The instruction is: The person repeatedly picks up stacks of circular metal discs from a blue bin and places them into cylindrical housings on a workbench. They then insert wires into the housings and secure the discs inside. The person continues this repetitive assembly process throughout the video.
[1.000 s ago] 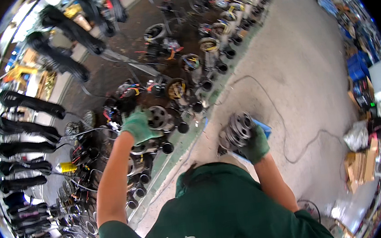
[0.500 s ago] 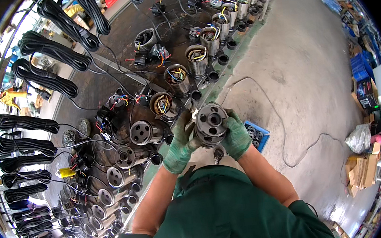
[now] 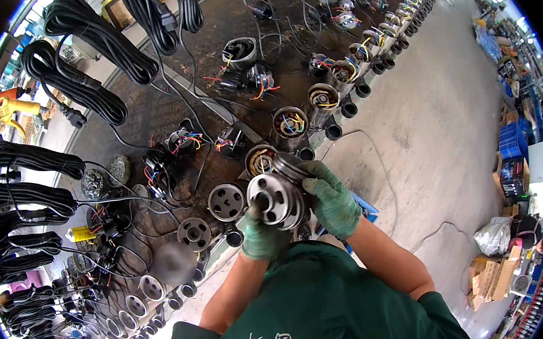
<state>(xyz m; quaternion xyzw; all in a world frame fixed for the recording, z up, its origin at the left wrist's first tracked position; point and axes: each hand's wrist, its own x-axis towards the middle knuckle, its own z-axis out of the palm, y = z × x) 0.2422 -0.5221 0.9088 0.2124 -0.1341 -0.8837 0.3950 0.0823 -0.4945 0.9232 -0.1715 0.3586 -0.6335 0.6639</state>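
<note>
My left hand (image 3: 264, 238), in a green glove, grips a stack of round grey metal covers (image 3: 264, 191) with holes around a raised centre. Its thumb presses at the middle of the front cover. My right hand (image 3: 335, 204), gloved alike, is closed on a darker grooved round cover (image 3: 291, 166), tilted against the stack's upper right. Just beyond the stack stands an open metal motor housing (image 3: 260, 159) with coloured wires inside. To the left, a similar holed cover (image 3: 227, 203) sits on another housing, and one more cover (image 3: 194, 234) lies nearer me.
Open housings with wires (image 3: 290, 126) line the bench edge into the distance. Coiled black cables (image 3: 29, 160) hang along the left. Wired black parts (image 3: 232, 139) lie on the dark bench top (image 3: 128, 111). A blue crate (image 3: 368, 210) sits on the floor behind my right hand.
The covers, held together in both hands before, are now split: my right hand tilts one away from the stack in my left. Both hands have shifted relative to the bench as the view turned.
</note>
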